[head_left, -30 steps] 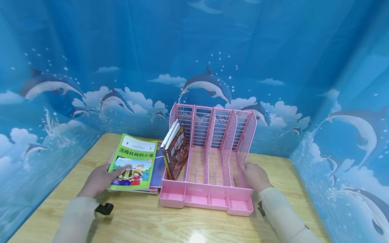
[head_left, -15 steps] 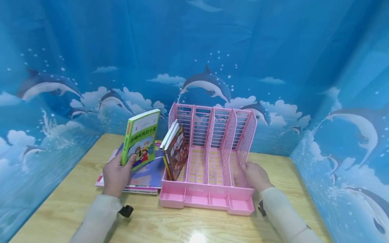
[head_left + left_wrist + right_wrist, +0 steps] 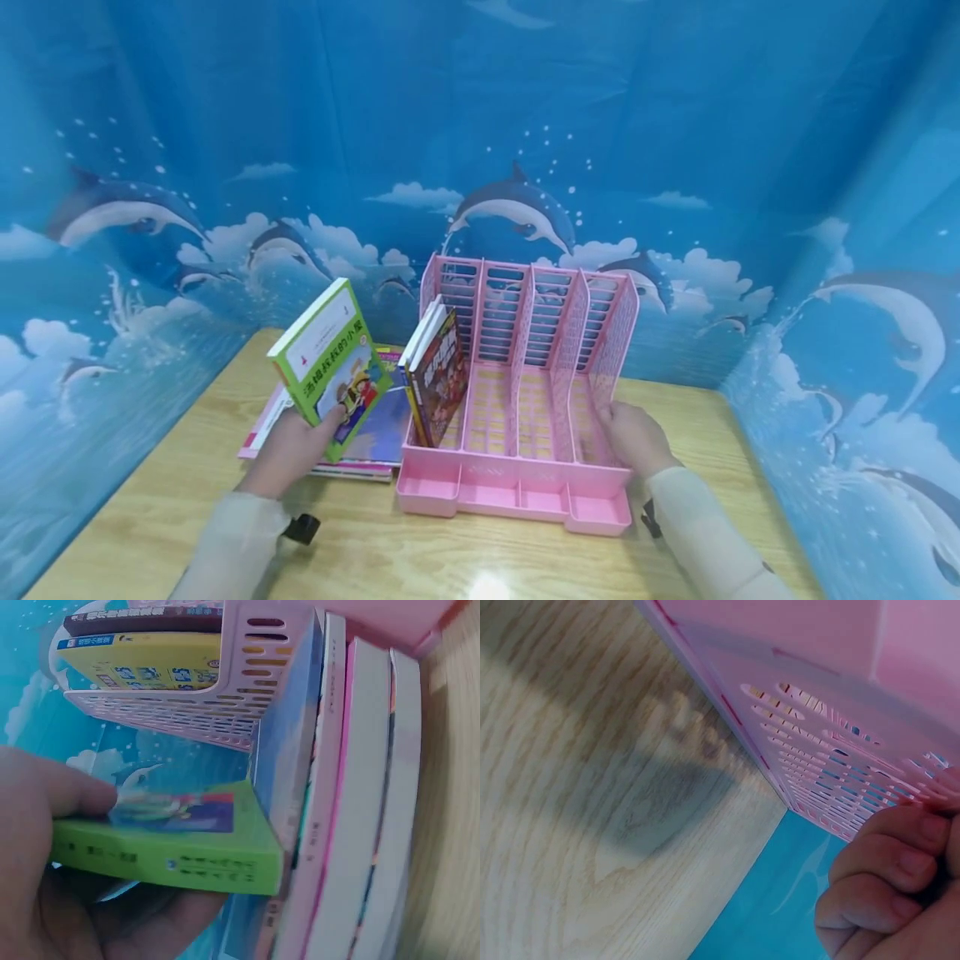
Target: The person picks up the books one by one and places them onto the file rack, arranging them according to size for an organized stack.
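My left hand (image 3: 288, 450) grips a green paperback book (image 3: 322, 367) by its lower edge, thumb on the picture cover and fingers behind. The book is tilted in the air above a stack of books (image 3: 381, 429). In the left wrist view, its green spine (image 3: 165, 859) faces the camera, beside the stack's edges. A pink desk file rack (image 3: 517, 498) stands to the right, with upright dividers and small front trays. Its leftmost slot holds a few upright books (image 3: 441, 383), the nearest with a dark brown cover. My right hand (image 3: 637, 437) holds the rack's right side panel, fingers curled.
The wooden table (image 3: 360, 542) reaches forward to a blue dolphin-printed curtain (image 3: 480, 108) at the back and both sides. The stack lies close against the rack's left side. Perforated pink side panel (image 3: 832, 765) shows in the right wrist view.
My left hand has lifted the green book off the stack, raised it and tilted it, uncovering a purple-blue book below. The right hand stays on the rack.
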`<state>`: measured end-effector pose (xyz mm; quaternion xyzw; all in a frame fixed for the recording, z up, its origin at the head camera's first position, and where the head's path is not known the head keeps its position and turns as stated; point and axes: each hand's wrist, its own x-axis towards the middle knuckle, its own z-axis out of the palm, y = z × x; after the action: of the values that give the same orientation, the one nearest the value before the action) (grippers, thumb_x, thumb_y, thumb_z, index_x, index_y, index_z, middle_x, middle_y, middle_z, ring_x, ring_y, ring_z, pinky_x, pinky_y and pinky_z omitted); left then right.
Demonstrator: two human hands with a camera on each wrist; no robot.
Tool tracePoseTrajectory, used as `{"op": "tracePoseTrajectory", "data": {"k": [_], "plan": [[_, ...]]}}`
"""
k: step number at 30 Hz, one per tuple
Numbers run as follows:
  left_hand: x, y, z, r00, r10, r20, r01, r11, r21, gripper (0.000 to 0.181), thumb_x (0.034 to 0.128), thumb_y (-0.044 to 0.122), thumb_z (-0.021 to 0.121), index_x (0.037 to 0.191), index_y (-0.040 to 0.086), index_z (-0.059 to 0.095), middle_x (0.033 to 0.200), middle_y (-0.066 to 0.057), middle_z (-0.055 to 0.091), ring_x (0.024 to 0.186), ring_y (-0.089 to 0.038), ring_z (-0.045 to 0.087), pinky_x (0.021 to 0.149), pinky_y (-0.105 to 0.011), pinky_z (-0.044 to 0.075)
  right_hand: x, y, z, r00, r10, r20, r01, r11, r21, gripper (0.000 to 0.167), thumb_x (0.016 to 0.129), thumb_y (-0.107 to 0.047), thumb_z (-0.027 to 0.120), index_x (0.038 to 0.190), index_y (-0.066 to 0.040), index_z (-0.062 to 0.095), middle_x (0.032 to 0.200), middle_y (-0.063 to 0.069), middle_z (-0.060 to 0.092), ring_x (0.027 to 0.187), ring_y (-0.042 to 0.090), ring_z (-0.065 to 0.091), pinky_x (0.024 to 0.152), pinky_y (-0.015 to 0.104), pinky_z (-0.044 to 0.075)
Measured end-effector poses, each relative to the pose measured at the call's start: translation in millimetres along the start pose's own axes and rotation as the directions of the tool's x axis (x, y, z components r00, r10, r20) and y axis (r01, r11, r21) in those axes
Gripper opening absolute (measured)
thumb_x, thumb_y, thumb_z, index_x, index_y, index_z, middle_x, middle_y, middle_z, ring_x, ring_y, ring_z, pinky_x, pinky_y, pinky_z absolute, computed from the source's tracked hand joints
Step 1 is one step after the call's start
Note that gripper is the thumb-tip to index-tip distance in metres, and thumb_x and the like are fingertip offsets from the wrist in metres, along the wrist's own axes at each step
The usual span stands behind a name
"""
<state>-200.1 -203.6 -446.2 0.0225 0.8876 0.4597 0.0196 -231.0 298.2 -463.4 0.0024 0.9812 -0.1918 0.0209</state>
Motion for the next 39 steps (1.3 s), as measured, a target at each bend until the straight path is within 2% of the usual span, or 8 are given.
{"op": "tracePoseTrajectory", "data": {"k": [6, 14, 19, 28, 35, 37, 39], "plan": [[-3.2, 0.1, 1.6, 0.995, -0.1, -0.004, 0.099, 0.993, -0.061, 0.063, 0.1089, 0.041, 0.048, 0.156, 0.001, 0.036, 0.141, -0.029, 0.057, 0.119, -0.042, 0.064, 0.095, -0.058, 0.054, -0.2, -1.6, -0.2, 1.0, 0.011, -0.005, -0.011, 1.0, 0.004, 0.05, 0.112, -0.038, 0.034, 0.079, -0.012, 0.061, 0.08, 0.009, 0.065, 0.077, 0.027, 0.064, 0.078, 0.054, 0.055], [-3.9, 3.3, 6.4, 0.995, -0.096, -0.018, 0.096, 0.995, -0.025, 0.066, 0.1089, 0.045, 0.046, 0.158, 0.002, 0.034, 0.145, -0.03, 0.054, 0.126, -0.047, 0.059, 0.101, -0.064, 0.049, -2.5, -1.1, -0.1, 1.0, 0.024, -0.011, -0.024, 1.0, 0.008, 0.05, 0.112, -0.038, 0.034, 0.076, -0.013, 0.055, 0.07, 0.007, 0.056, 0.067, 0.023, 0.056, 0.067, 0.045, 0.051], [-4.8, 4.6, 6.7, 0.993, -0.118, -0.018, 0.117, 0.993, -0.021, 0.067, 0.1086, 0.045, 0.046, 0.157, 0.0, 0.035, 0.144, -0.031, 0.054, 0.125, -0.048, 0.059, 0.099, -0.064, 0.05, -4.2, -1.4, -0.2, 0.999, 0.034, 0.002, -0.034, 0.999, 0.02, 0.05, 0.112, -0.04, 0.033, 0.078, -0.013, 0.057, 0.07, 0.006, 0.056, 0.067, 0.022, 0.056, 0.07, 0.047, 0.052], [-4.8, 2.3, 6.3, 0.992, -0.121, -0.022, 0.121, 0.992, -0.028, 0.067, 0.1085, 0.046, 0.046, 0.156, 0.0, 0.037, 0.142, -0.031, 0.056, 0.124, -0.047, 0.06, 0.097, -0.063, 0.051, -5.9, -4.2, -1.5, 0.999, 0.039, 0.004, -0.039, 0.999, 0.02, 0.047, 0.112, -0.037, 0.035, 0.078, -0.013, 0.057, 0.07, 0.006, 0.056, 0.067, 0.022, 0.056, 0.07, 0.046, 0.052], [-4.6, -0.7, 6.0, 0.991, -0.136, -0.017, 0.135, 0.991, -0.024, 0.071, 0.1074, 0.052, 0.045, 0.154, 0.0, 0.039, 0.139, -0.03, 0.058, 0.12, -0.044, 0.063, 0.093, -0.06, 0.053, -4.0, -2.7, -0.4, 0.999, 0.037, 0.004, -0.037, 0.999, 0.038, 0.049, 0.112, -0.038, 0.034, 0.081, -0.011, 0.061, 0.076, 0.008, 0.062, 0.071, 0.024, 0.06, 0.074, 0.05, 0.053], [-4.1, -1.3, 6.5, 0.991, -0.131, -0.019, 0.131, 0.991, -0.031, 0.07, 0.1075, 0.051, 0.045, 0.155, 0.0, 0.039, 0.14, -0.03, 0.058, 0.121, -0.044, 0.062, 0.094, -0.061, 0.053, -3.7, 1.6, 0.2, 0.999, 0.041, 0.017, -0.043, 0.995, 0.087, 0.05, 0.112, -0.039, 0.033, 0.091, -0.007, 0.066, 0.087, 0.012, 0.068, 0.081, 0.03, 0.065, 0.082, 0.055, 0.054], [-3.4, -1.9, 7.2, 0.991, -0.133, -0.018, 0.132, 0.99, -0.044, 0.069, 0.1076, 0.05, 0.046, 0.154, 0.0, 0.039, 0.14, -0.03, 0.058, 0.121, -0.044, 0.063, 0.095, -0.06, 0.053, -4.5, 7.6, 0.0, 0.998, 0.045, 0.041, -0.051, 0.987, 0.154, 0.053, 0.112, -0.041, 0.032, 0.107, -0.003, 0.069, 0.104, 0.019, 0.071, 0.097, 0.038, 0.067, 0.093, 0.061, 0.051]]}}
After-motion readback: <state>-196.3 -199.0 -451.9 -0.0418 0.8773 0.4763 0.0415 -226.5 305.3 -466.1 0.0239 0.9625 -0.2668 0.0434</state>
